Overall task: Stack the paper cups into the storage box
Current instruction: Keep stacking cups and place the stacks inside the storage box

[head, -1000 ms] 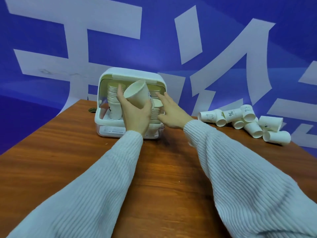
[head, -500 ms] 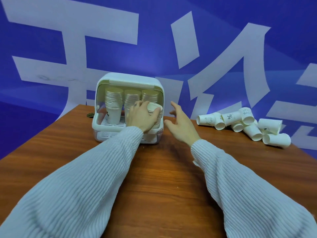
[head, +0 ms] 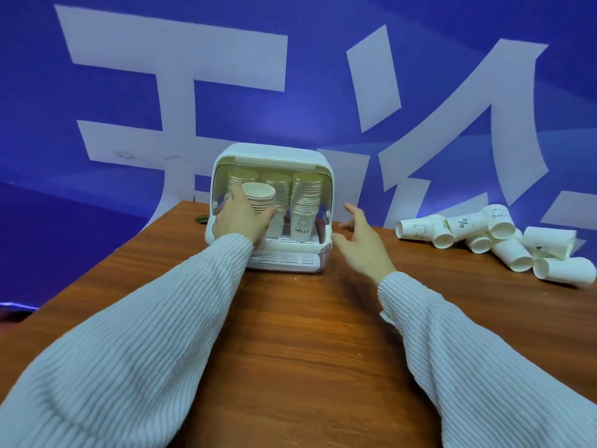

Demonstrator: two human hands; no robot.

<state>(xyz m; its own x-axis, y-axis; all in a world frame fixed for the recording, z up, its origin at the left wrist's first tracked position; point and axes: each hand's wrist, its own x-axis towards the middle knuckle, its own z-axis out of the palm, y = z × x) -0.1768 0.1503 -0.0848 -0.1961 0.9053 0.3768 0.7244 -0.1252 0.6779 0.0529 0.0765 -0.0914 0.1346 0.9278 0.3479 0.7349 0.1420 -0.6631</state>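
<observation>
Your left hand (head: 240, 218) is inside the storage box (head: 271, 156), its grip clamped round a short stack of cups (head: 259, 197) at the front left, so the step in hand looks like seating that stack in the box beside the taller stacks behind it. Your right hand (head: 358, 240) hangs just outside the box's right edge, fingers spread and holding nothing. Next, I judge, you let go once the stack sits level, then reach right for the loose cups (head: 484, 234) lying on their sides on the counter (head: 307, 334) (well apart from the box). Readable writing: "HELLO" under a smiley on the front right cup (head: 302, 226), and a "%" on one loose cup (head: 463, 223).
</observation>
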